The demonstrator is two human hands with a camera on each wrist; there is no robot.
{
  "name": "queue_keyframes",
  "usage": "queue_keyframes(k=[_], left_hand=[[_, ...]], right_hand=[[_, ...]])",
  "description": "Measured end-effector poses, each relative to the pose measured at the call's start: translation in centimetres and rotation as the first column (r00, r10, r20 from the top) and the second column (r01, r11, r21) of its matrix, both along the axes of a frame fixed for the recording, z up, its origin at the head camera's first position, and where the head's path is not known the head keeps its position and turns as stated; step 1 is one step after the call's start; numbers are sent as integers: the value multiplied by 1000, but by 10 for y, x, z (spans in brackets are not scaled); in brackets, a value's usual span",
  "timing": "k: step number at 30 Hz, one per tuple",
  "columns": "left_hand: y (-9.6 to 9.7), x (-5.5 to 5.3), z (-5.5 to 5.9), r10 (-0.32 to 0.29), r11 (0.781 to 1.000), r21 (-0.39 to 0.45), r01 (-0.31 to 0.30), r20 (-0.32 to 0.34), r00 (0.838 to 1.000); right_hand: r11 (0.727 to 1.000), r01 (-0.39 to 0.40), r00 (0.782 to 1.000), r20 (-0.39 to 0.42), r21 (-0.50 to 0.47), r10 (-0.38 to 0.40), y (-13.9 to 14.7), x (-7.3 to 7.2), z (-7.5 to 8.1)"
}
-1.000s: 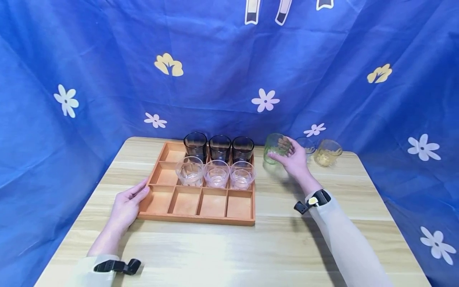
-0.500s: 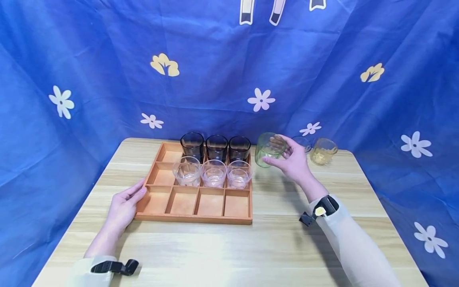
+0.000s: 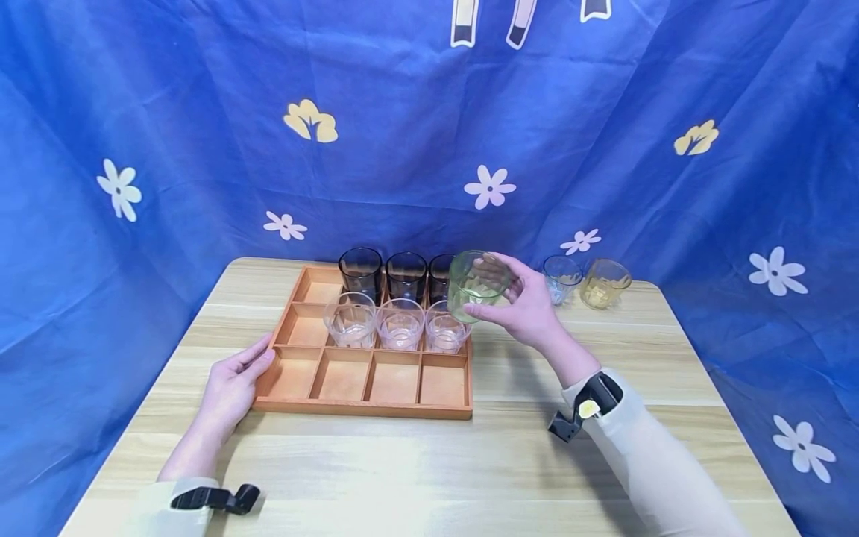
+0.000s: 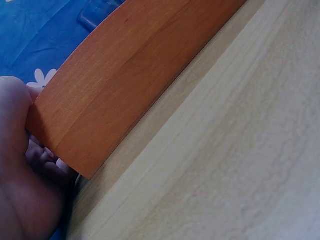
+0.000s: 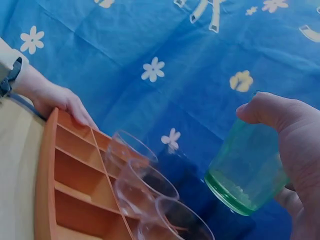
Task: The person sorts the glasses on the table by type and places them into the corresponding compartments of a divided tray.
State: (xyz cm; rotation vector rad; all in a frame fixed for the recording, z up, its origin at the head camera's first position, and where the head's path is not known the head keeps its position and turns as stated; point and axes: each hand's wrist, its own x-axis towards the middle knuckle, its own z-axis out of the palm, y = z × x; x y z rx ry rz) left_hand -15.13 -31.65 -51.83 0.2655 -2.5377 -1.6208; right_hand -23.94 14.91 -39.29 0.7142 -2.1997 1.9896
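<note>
My right hand (image 3: pixel 530 307) grips a green drinking glass (image 3: pixel 465 287), thumb on the near side and fingers round the far side. In the head view the glass overlaps the right end of the wooden compartment tray (image 3: pixel 362 409); in the right wrist view (image 5: pixel 245 170) it is tilted, its thick base pointing down-left. My left hand (image 3: pixel 231 382) holds the tray's left side near the front corner, thumb at the rim. Three dark glasses (image 3: pixel 406 274) stand in the tray's back row, the rightmost partly hidden by the green glass. Three clear glasses (image 3: pixel 400 330) fill part of the middle row.
Right of the tray, by the table's back edge, stand a pale bluish glass (image 3: pixel 562 277) and a yellow glass (image 3: pixel 605 285). A blue patterned cloth (image 3: pixel 403 149) hangs close behind the wooden table (image 3: pixel 376 477).
My right hand has carried the green glass leftward from beside the bluish glass to the tray's right end. The left hand stays on the tray.
</note>
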Motion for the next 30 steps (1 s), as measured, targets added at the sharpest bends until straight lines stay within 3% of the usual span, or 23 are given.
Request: queue_keyframes(k=[12, 30], left_hand=[[0, 0, 2, -9, 1000, -7, 9, -8, 1000], [-1, 1, 4, -4, 1000, 17, 3, 17, 1000]], right_hand=[[993, -105, 994, 2, -60, 105, -40, 11, 3], [982, -178, 976, 117, -63, 184, -104, 37, -6]])
